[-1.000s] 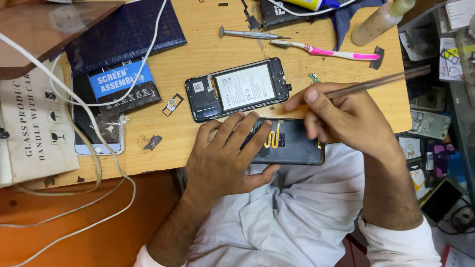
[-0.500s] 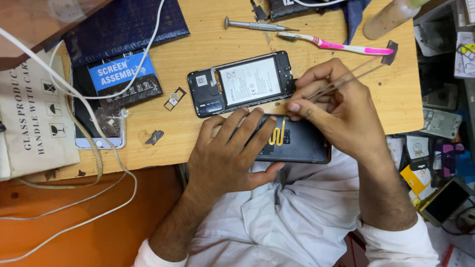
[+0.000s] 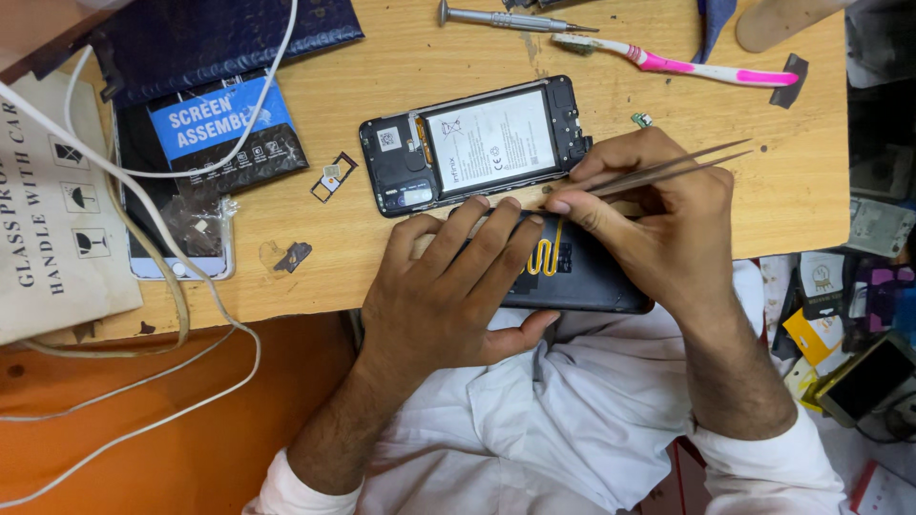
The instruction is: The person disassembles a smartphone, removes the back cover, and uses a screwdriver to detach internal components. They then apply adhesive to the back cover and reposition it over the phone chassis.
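An opened phone (image 3: 477, 143) lies on the wooden table (image 3: 382, 267), its white battery and dark circuit board showing. In front of it, at the table's near edge, rests a dark back cover (image 3: 582, 272) with a yellow flex strip. My left hand (image 3: 448, 286) lies flat on that cover, fingers spread. My right hand (image 3: 658, 210) grips metal tweezers (image 3: 668, 167); their tips point left and down at the gap between phone and cover.
A small SIM tray (image 3: 334, 176) and a dark scrap (image 3: 293, 255) lie left of the phone. Farther left sit a screen package with a blue label (image 3: 224, 124), a cardboard box (image 3: 48, 210) and white cables (image 3: 172, 315). A screwdriver (image 3: 506, 17) and pink toothbrush (image 3: 687, 65) lie at the back.
My right hand with the tweezers has moved left and down toward the phone's lower right corner. My left hand has stayed on the back cover.
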